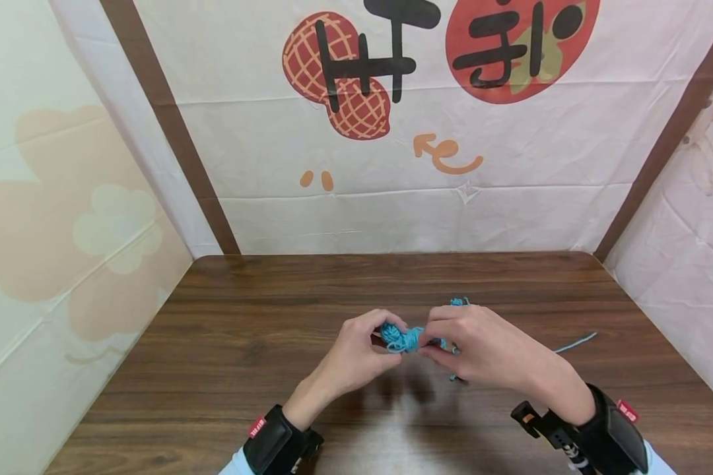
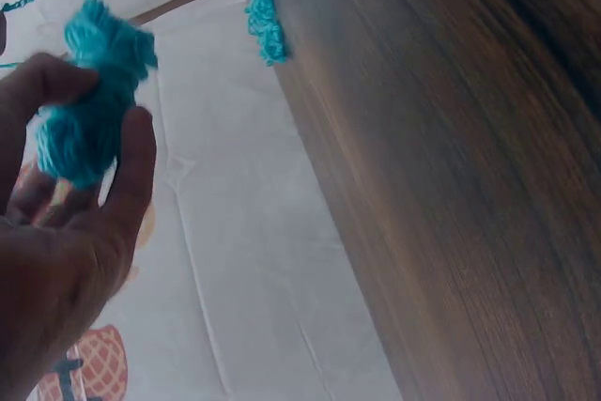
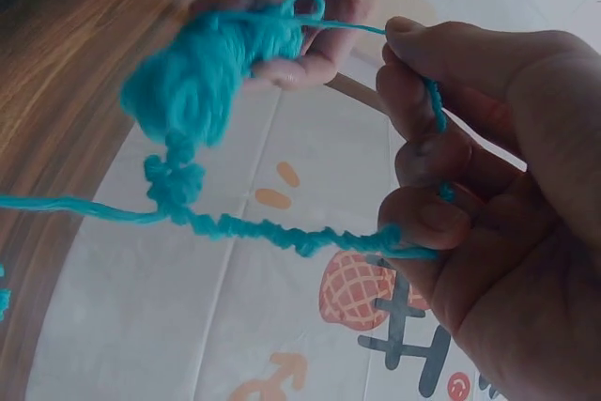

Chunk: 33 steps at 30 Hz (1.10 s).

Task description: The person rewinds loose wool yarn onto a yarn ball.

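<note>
A small bundle of turquoise yarn (image 1: 401, 338), wound tight round its middle, is held above the table in my left hand (image 1: 353, 356), thumb and fingers on either side of it. My right hand (image 1: 487, 346), just to its right, pinches a thin strand (image 3: 352, 26) between thumb and index finger. The strand runs taut from the bundle. A knotted turquoise cord (image 3: 291, 235) passes from the bundle's end under the curled lower fingers of the right hand. In the left wrist view a curly piece of the yarn (image 2: 263, 11) hangs beyond the bundle.
A dark wood-grain table (image 1: 261, 290) lies beneath both hands. A loose yarn end (image 1: 576, 342) sticks out beyond the right forearm. White printed cloth (image 1: 392, 218) stands behind the table, with more cloth at both sides. Each wrist wears a black strapped camera (image 1: 279, 442).
</note>
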Tool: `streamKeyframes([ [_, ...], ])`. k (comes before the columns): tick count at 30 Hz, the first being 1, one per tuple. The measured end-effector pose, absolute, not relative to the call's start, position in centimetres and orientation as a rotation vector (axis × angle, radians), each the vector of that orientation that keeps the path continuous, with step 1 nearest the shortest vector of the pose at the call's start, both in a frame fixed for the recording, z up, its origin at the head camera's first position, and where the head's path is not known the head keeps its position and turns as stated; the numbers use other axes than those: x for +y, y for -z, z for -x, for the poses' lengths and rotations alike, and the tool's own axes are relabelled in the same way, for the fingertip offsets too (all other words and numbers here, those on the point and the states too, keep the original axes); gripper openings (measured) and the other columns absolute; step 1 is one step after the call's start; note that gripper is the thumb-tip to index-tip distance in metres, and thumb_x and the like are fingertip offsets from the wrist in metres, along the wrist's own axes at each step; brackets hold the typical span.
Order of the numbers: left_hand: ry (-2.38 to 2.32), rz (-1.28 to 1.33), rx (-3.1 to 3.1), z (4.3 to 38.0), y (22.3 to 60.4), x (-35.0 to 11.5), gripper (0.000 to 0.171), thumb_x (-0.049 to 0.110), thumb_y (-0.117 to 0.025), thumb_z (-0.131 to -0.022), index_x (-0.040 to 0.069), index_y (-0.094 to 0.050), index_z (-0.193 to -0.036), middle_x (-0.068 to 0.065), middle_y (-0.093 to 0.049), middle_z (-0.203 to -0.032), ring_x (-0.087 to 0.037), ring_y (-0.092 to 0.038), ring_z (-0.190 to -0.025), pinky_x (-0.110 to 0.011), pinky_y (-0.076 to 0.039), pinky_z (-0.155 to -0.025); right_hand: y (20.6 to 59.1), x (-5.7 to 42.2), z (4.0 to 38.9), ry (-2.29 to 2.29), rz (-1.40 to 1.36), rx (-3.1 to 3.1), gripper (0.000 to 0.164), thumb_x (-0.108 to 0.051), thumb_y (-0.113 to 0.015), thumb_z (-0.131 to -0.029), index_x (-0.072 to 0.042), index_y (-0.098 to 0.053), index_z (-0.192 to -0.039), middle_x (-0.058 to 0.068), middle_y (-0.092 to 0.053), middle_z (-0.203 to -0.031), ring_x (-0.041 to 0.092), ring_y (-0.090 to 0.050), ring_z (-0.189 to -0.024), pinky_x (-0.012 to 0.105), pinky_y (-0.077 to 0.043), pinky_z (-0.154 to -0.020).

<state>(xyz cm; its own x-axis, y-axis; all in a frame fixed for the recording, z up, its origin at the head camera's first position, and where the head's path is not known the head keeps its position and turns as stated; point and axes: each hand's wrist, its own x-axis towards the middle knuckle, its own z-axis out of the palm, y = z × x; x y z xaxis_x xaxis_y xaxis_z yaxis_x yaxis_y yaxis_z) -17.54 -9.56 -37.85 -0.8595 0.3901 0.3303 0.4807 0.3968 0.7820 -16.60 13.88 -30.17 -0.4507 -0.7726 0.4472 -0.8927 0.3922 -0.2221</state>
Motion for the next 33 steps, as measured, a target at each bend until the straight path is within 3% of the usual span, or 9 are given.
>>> streamKeyframes([
  [4, 1.449, 0.960, -2.571, 17.3, 37.9, -9.5, 0.032, -0.001, -0.078, -0.081, 0.017, -0.066, -0.105, 0.003, -0.067, -0.103, -0.006, -0.062, -0.089, -0.034, -0.062, -0.081, 30.3, 14.2, 17.1, -0.642, -1.451, -2.327, 0.016, -0.007, -0.082, -0.084, -0.019, -0.076, -0.093, -0.014, -0.062, -0.085, -0.008, -0.051, -0.067, 0.005, -0.042, -0.059],
  [10, 1.463, 1.097, -2.572, 16.7, 37.6, -9.6, 0.032, 0.002, -0.078, -0.080, 0.020, -0.064, -0.102, 0.006, -0.069, -0.105, -0.003, -0.061, -0.089, -0.025, -0.060, -0.081, 30.4, 15.0, 18.1, -0.615, -1.400, -2.275, 0.021, -0.004, -0.083, -0.082, -0.018, -0.076, -0.094, -0.012, -0.065, -0.089, -0.005, -0.060, -0.071, 0.012, -0.050, -0.062],
  [15, 1.481, 1.152, -2.557, 16.4, 37.5, -9.6, 0.033, 0.003, -0.079, -0.079, 0.022, -0.063, -0.101, 0.007, -0.069, -0.105, -0.003, -0.060, -0.088, -0.027, -0.061, -0.080, 30.7, 15.8, 19.3, -0.621, -1.370, -2.288, 0.016, -0.004, -0.081, -0.084, -0.016, -0.078, -0.096, -0.010, -0.067, -0.088, -0.005, -0.059, -0.070, 0.010, -0.047, -0.061],
  [24, 1.508, 1.217, -2.556, 16.1, 37.4, -9.6, 0.031, 0.004, -0.079, -0.080, 0.021, -0.064, -0.100, 0.006, -0.072, -0.111, -0.002, -0.060, -0.090, -0.029, -0.060, -0.079, 31.8, 17.2, 21.2, -0.677, -1.330, -2.273, 0.018, 0.001, -0.082, -0.080, -0.011, -0.079, -0.094, -0.005, -0.070, -0.085, -0.004, -0.059, -0.068, 0.005, -0.042, -0.059],
  [33, 1.556, 1.240, -2.566, 15.7, 37.2, -9.4, 0.031, 0.002, -0.077, -0.079, 0.022, -0.064, -0.098, 0.008, -0.072, -0.111, -0.003, -0.064, -0.096, -0.022, -0.058, -0.083, 31.9, 17.9, 21.6, -0.780, -1.231, -2.288, 0.024, 0.006, -0.079, -0.082, -0.013, -0.079, -0.096, -0.009, -0.070, -0.086, -0.006, -0.053, -0.067, 0.008, -0.042, -0.058],
])
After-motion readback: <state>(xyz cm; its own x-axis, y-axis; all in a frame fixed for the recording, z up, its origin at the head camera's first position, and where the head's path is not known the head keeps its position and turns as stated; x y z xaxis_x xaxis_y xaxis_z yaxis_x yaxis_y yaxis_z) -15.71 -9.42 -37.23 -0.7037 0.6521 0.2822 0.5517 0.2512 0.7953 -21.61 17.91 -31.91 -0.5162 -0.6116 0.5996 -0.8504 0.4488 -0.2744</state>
